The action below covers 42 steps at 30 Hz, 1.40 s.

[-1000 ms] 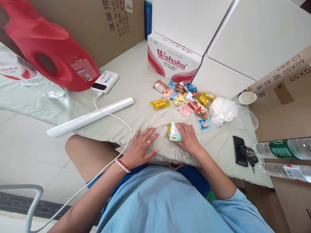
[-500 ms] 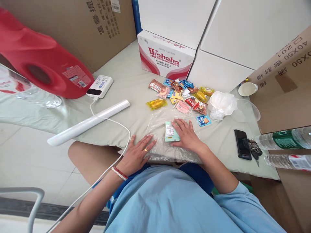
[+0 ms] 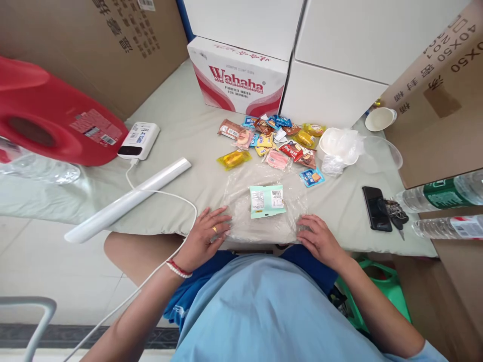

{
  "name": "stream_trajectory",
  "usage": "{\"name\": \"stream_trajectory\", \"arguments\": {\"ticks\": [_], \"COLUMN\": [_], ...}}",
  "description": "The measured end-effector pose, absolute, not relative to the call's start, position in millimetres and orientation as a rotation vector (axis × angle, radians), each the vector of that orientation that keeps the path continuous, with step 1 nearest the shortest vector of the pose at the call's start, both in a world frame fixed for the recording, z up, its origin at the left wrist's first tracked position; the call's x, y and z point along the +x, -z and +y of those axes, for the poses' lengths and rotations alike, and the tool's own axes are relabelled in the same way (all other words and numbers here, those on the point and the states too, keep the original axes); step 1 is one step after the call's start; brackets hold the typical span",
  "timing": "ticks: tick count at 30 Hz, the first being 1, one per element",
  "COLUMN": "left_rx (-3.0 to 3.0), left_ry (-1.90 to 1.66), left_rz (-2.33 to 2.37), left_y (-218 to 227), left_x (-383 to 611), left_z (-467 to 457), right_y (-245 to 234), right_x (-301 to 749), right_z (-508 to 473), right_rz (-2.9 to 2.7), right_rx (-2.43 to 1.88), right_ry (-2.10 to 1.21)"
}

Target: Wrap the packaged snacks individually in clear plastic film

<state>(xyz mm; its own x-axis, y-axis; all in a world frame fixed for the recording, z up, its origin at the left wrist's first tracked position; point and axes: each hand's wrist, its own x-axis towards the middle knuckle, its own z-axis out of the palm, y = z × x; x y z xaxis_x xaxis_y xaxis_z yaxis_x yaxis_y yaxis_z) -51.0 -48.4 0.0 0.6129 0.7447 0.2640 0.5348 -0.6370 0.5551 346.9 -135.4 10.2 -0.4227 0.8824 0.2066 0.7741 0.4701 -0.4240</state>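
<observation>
A mint-green snack packet (image 3: 266, 202) lies label side up on a clear plastic bag (image 3: 241, 223) spread flat before me. At the bag's left edge rests my left hand (image 3: 207, 229), fingers stretched out and holding nothing. My right hand (image 3: 319, 239) lies at the bag's right edge, also open, its fingertips on or just beside the plastic. Neither hand touches the packet. Behind the bag is a pile of wrapped snacks, with a yellow-wrapped one (image 3: 234, 159) to its left, a pink one (image 3: 278, 159) at its front and a blue packet (image 3: 312, 177) to its right.
At left are a white light bar (image 3: 128, 201), a cabled white device (image 3: 139, 141) and a red jug (image 3: 56, 110). A Wahaha box (image 3: 239, 80) stands behind. On the right are a white bowl (image 3: 332, 143), a phone (image 3: 376, 208), keys (image 3: 396, 213) and bottles (image 3: 445, 193).
My right hand has come off the green packet and moved right and toward me, to the bag's edge. The packet's whole face now shows. My left hand stays at the left edge.
</observation>
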Motion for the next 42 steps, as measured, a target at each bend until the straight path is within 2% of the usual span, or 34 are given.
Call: {"name": "stream_trajectory", "arguments": {"ticks": [4, 9, 13, 17, 19, 22, 25, 28, 32, 37, 42], "left_rx": [2.224, 1.964, 1.759, 1.662, 1.697, 1.827, 2.103, 2.441, 2.554, 2.577, 2.652], "left_ry": [-0.716, -0.867, -0.911, -0.862, -0.895, -1.136, -1.285, -0.975, -0.657, -0.570, -0.578], "left_rz": [1.078, 1.141, 1.239, 1.544, 1.729, 1.959, 1.837, 1.356, 1.243, 1.201, 1.227], "left_y": [-15, -24, -11, 2, -1, -20, -44, -52, -38, -21, -26], "left_x": [-50, -33, -19, -11, -8, -1, 21, 55, 87, 83, 79], "left_z": [-34, -15, 4, 21, 22, 9, -14, -26, -16, -1, 0], "right_y": [-33, -66, -60, -40, -31, -23, -20, -20, -30, -59, -67], "right_x": [353, 360, 366, 364, 360, 355, 351, 350, 355, 347, 297], "right_z": [-112, -70, -37, -12, -6, -3, -4, -7, -9, 16, 77], "right_rz": [-2.185, -2.024, -1.869, -1.779, -1.794, -1.847, -1.887, -1.932, -2.008, -2.183, -2.531], "right_rx": [-1.292, -1.406, -1.550, -1.716, -1.832, -1.955, -1.982, -1.994, -2.042, -1.961, -1.600], "right_ry": [-0.560, -0.718, -0.881, -0.958, -0.941, -0.885, -0.846, -0.827, -0.849, -0.388, -0.243]}}
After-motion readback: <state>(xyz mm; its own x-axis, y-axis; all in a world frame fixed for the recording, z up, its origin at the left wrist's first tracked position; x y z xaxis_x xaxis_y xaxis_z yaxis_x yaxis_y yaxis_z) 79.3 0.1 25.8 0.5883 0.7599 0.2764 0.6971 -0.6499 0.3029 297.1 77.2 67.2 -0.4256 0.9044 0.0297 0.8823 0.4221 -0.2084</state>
